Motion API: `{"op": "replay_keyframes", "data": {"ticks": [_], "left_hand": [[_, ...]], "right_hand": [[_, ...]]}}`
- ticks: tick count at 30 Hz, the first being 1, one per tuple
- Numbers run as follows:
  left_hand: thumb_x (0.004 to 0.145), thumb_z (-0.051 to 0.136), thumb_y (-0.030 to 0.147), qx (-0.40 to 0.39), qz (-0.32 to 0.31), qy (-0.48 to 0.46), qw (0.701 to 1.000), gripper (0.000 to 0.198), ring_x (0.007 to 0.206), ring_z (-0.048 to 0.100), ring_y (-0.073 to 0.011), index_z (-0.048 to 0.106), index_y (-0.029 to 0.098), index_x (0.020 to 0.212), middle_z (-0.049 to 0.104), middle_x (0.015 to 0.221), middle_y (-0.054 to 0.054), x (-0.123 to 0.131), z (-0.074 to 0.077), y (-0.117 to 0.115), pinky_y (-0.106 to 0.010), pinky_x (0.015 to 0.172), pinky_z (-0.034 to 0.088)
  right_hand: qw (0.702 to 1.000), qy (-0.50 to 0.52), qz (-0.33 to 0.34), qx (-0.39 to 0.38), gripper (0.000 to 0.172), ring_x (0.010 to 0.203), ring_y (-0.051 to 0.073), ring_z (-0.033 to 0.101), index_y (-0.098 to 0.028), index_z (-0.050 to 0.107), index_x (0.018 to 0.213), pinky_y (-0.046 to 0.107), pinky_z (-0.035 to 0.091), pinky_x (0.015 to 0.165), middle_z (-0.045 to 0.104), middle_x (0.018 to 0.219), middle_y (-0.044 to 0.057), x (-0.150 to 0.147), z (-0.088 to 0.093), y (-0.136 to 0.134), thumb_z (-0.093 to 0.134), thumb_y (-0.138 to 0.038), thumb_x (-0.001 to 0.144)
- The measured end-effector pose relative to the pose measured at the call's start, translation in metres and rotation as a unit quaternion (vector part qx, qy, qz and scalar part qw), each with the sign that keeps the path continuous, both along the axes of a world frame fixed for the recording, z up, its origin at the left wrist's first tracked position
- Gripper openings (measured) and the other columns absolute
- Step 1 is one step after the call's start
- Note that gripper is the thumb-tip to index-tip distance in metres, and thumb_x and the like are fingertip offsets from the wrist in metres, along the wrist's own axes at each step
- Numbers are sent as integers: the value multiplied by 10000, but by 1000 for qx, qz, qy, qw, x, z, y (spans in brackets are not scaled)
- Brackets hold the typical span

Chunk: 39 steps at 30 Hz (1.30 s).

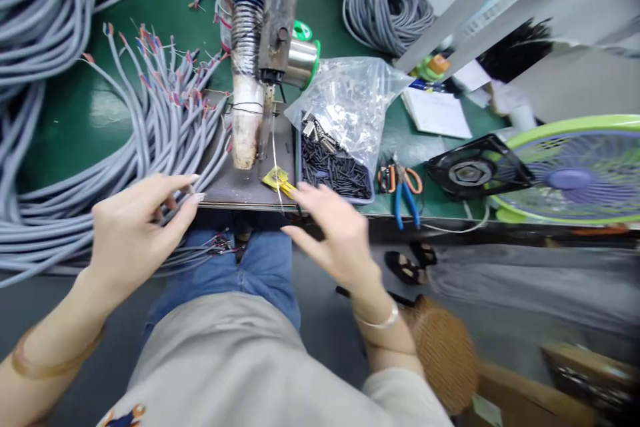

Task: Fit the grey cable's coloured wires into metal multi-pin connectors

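My left hand point(135, 230) is closed in a pinch around a grey cable point(203, 181) at the front edge of the bench. Beside it lies a thick bundle of grey cables point(155, 127), their stripped ends showing red and blue wires. My right hand point(335, 230), slightly blurred, hovers at the bench edge with thumb and fingers apart. Just left of its fingertips is a small yellow piece point(277, 179) with a thin strand of wire across it. Behind that hand stands a tray of short black pieces point(335, 170), with a clear plastic bag point(357, 90) of metal connectors over its back.
A flexible duct point(247, 100) and a metal bracket point(280, 13) hang over the work spot, with a solder spool point(303, 63) behind. Blue-handled pliers point(405, 197), a black fan point(470, 170) and a green-rimmed fan point(570, 177) are to the right. A coiled cable point(385, 0) lies at the back.
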<state>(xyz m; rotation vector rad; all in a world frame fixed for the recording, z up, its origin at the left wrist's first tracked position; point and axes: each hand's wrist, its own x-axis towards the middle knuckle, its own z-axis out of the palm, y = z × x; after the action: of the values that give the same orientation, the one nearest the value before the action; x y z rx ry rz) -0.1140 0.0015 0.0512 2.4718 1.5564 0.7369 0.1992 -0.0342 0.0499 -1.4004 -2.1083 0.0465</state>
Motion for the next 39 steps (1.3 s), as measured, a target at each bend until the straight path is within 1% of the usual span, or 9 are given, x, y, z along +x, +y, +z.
{"op": "replay_keyframes", "data": {"ticks": [3, 6, 10, 12, 15, 18, 23, 30, 39], "left_hand": [[1033, 486, 380, 49, 24, 103, 993, 383, 822, 691, -224, 724, 111, 1166, 759, 979, -101, 65, -5, 50, -331, 638, 392], [1026, 433, 323, 3, 62, 168, 984, 373, 812, 662, -227, 741, 116, 1066, 749, 1054, -123, 85, -16, 67, -336, 587, 273], [914, 632, 295, -9, 151, -87, 985, 246, 696, 570, -136, 756, 111, 1021, 741, 854, -52, 78, -29, 72, -271, 636, 362], [884, 700, 293, -26, 172, -301, 938, 208, 605, 504, -85, 767, 143, 1011, 698, 761, 8, 74, -28, 67, -242, 610, 394], [829, 792, 298, -146, 33, -490, 859, 115, 574, 540, -67, 793, 195, 882, 729, 741, 35, 74, -20, 48, -216, 570, 459], [731, 876, 321, -399, -111, -473, 778, 175, 482, 530, -75, 816, 167, 791, 708, 618, -1, 77, -11, 25, -208, 476, 451], [757, 846, 353, -534, -121, -465, 695, 221, 479, 519, -80, 826, 133, 770, 710, 621, -55, 71, -5, -14, -200, 468, 425], [793, 800, 410, -570, -180, -419, 683, 300, 539, 480, -92, 821, 111, 806, 689, 681, -73, 70, 5, -31, -225, 480, 357], [763, 802, 307, -464, -55, -504, 726, 217, 492, 496, -63, 723, 105, 771, 582, 531, 19, 98, -32, 11, -168, 492, 404]], "right_hand": [[999, -16, 42, 11, 187, 1249, 230, 698, -212, 732, 1133, 499, 412, 1254, 804, 1114, 43, -7, -23, 7, 625, -284, 997], [998, 31, 53, 28, 181, 1098, 178, 754, -211, 753, 1026, 517, 351, 1289, 805, 946, 9, -10, -31, 10, 573, -192, 1012], [976, 166, 140, 30, 192, 688, 88, 677, -242, 755, 1089, 415, 556, 1079, 729, 776, -42, -1, -12, 3, 589, -199, 1001], [952, 241, 187, 29, 199, 595, 86, 619, -262, 763, 1103, 282, 596, 758, 679, 688, -48, 3, -3, -3, 591, -244, 1005], [939, 308, 144, 49, 244, 467, 91, 545, -288, 772, 1122, 240, 452, 495, 646, 613, -48, 2, -1, -8, 550, -288, 1022], [952, 297, -10, 72, 239, 428, 87, 497, -274, 789, 1043, 248, 426, 482, 650, 616, -36, -7, -12, -5, 554, -308, 1014], [934, 342, -100, 14, 251, 446, 61, 457, -221, 787, 910, 237, 340, 468, 646, 633, -31, -25, -30, 9, 599, -359, 1001], [909, 406, -86, 37, 228, 422, 78, 452, -220, 801, 899, 240, 332, 438, 548, 517, -55, -33, -12, 12, 653, -383, 963], [947, 289, -134, 47, 168, 494, 96, 532, -254, 810, 1004, 252, 327, 459, 638, 601, -27, -26, -9, 1, 665, -328, 965]]}}
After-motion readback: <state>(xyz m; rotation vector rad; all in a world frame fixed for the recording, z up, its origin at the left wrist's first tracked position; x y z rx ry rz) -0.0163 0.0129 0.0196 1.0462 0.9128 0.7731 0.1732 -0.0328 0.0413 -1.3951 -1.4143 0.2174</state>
